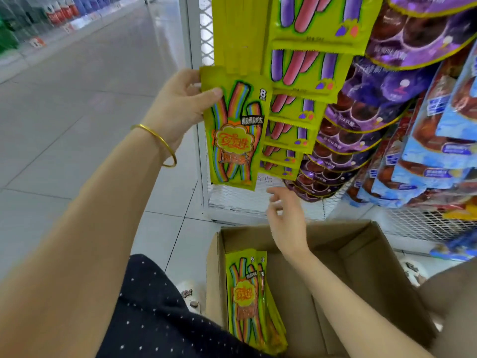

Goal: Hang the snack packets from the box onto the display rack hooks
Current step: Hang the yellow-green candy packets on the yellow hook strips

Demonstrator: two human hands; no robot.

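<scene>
My left hand (pixel 178 104) pinches the upper left corner of a yellow-green rainbow candy packet (pixel 233 130), held upright against the left column of the white mesh display rack (pixel 233 200). Its top edge sits just under other yellow-green packets (pixel 238 32) hanging there; the hook is hidden. My right hand (pixel 285 218) hovers below the packet with loosely curled fingers, holding nothing, above the open cardboard box (pixel 361 257). A stack of the same packets (pixel 249 298) leans against the box's left wall.
Yellow-green packets with purple and pink sticks (pixel 307 71) hang in the middle column. Purple bags (pixel 382 99) and blue bags (pixel 438 140) hang to the right. The tiled aisle floor (pixel 85 99) stretches left, with shelving (pixel 33 19) at the far side. My slippers flank the box.
</scene>
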